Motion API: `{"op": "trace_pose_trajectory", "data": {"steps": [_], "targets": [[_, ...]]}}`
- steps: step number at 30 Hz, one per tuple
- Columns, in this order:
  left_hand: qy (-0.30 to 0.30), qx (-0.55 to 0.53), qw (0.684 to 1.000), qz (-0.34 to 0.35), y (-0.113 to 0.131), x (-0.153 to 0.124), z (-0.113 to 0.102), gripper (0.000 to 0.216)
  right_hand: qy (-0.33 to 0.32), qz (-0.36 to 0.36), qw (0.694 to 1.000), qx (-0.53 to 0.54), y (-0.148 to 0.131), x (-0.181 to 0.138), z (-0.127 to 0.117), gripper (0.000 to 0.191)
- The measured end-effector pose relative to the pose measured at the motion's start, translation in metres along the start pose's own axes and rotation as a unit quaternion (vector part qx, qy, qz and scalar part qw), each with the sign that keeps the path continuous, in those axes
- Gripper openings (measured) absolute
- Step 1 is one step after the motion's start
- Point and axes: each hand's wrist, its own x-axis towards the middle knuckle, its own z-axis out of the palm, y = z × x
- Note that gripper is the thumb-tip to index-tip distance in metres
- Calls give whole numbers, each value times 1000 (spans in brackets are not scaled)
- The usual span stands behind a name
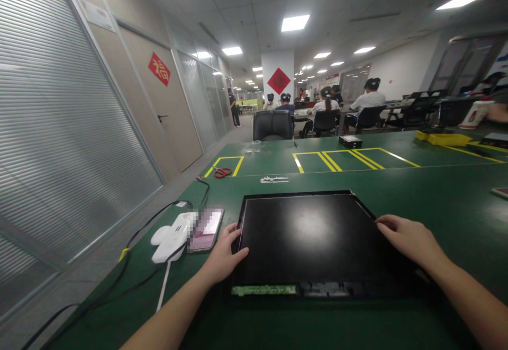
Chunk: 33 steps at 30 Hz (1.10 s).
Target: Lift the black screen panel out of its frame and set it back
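A flat black display panel lies face up on the green table, with a green circuit strip showing along its near edge. My left hand grips the panel's left edge, thumb on top and fingers curled round the side. My right hand rests on the panel's right edge, fingers closed over the rim.
A phone and a white power strip with cables lie left of the panel. Red scissors, a small black box and a yellow tray sit farther back. Several people sit at distant desks; a black chair stands behind the table.
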Motion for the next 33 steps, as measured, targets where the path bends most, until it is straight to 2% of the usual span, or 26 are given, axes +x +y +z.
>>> {"op": "trace_pose_trajectory", "data": {"steps": [11,23,33], "targets": [[-16,26,1000,8,-6,0,4,60,4,-7,1000,9,2,0,1,39],[-25,12,1000,4,0,1,2,66,11,-21,1000,-4,4,3,4,40],[-28,37,999,19,-5,2,4,66,-20,-8,1000,-9,-5,0,-3,41]]}}
